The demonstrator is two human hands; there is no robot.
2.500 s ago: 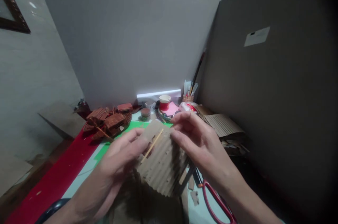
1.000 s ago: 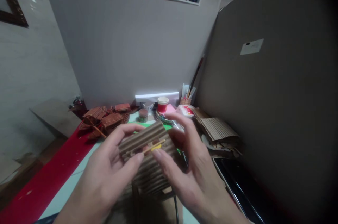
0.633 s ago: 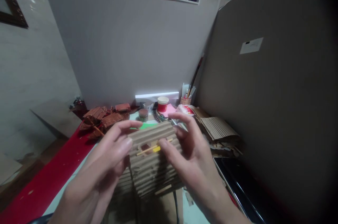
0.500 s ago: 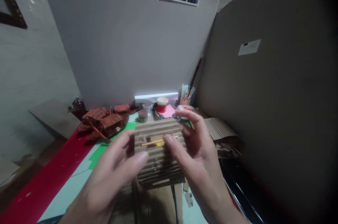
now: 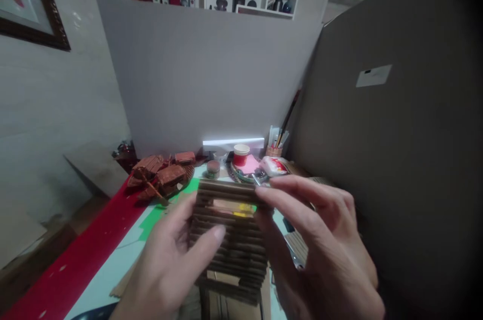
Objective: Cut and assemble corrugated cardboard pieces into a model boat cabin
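Both hands close on a small corrugated cardboard house (image 5: 230,239) held up above the tabletop (image 5: 113,264) in the middle of the view. At about eight o'clock from it, the left hand (image 5: 169,264) curls against its left side, the thumb laid across the ribbed front. The right hand (image 5: 324,254) comes in from about four o'clock, clamped on the right edge with its fingers (image 5: 287,194) spread along the top. The ribs run side to side, so the piece's long lines lie across, between the two hands, and both sit equally close to it. A thin stick (image 5: 226,205) with a yellow spot lies level in a gap near the top, nearer the right hand's fingertips. Behind, at eleven o'clock, brown model boats (image 5: 162,176) rest on the tabletop, and a red cup (image 5: 240,155) stands at twelve o'clock.
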